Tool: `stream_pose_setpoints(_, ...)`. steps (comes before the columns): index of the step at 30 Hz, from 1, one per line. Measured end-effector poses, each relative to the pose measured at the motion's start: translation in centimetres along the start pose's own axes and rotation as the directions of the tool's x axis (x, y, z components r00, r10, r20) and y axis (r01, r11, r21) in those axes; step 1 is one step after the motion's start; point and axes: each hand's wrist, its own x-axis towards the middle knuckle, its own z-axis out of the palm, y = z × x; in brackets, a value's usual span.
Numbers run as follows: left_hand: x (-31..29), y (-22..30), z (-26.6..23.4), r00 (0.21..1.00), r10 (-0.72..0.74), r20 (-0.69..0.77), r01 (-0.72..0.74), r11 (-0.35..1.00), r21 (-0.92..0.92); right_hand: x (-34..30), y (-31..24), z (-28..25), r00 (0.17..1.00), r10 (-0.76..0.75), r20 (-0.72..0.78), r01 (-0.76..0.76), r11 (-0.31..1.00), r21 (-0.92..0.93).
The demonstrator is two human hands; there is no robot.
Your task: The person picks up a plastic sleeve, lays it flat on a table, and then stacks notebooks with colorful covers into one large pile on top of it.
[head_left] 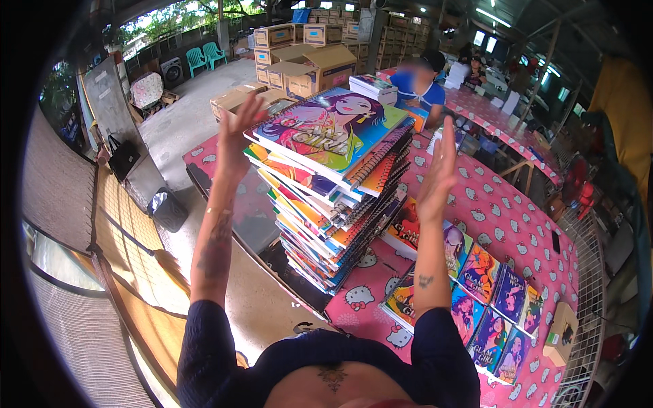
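Note:
A tall, uneven stack of spiral-bound notebooks rises in front of me on the table. Its top notebook has a colourful cover with a drawn long-haired figure. At the stack's left side, my left hand is raised with fingers spread, close to the top notebook's edge; I cannot tell whether it touches. My right hand stands upright to the right of the stack, fingers stretched out, apart from the notebooks and holding nothing. Several flat notebooks lie in rows below my right forearm.
A pink patterned tablecloth covers the table. A black phone and a small cardboard box lie toward its right edge. Across the table sits a person in blue beside a shorter notebook pile. Large cartons stand behind.

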Motion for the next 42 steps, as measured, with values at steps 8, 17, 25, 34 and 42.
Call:
stream_pose_setpoints(8, 8.1, -12.1, -2.3, 0.782, -0.561, 0.27, 0.621, 0.736, -0.269, -2.1, 1.8, 3.4, 0.988, -0.13, 0.079, 0.151, 0.899, -0.41)
stream_pose_setpoints(17, 6.0, -11.5, -2.0, 0.823, -0.542, 0.171, 0.565, 0.814, -0.134, -4.7, 0.2, 4.0, 0.995, -0.097, -0.007, 0.087, 0.925, -0.369)
stream_pose_setpoints(25, -11.2, -8.3, -5.8, 0.865, -0.502, -0.004, 0.482, 0.828, 0.286, -14.1, 2.8, 4.9, 0.973, 0.209, -0.093, -0.229, 0.91, -0.344)
stream_pose_setpoints(34, 0.8, -4.4, -0.5, 0.937, -0.311, 0.157, 0.331, 0.936, -0.121, -6.6, -4.2, 5.9, 0.976, 0.105, -0.19, -0.142, 0.97, -0.195)
stream_pose_setpoints(42, 1.4, 2.8, 4.9, 0.816, -0.046, 0.576, -0.213, 0.903, 0.374, -2.5, -5.7, 5.9, 0.984, -0.098, 0.148, 0.144, 0.929, -0.342)
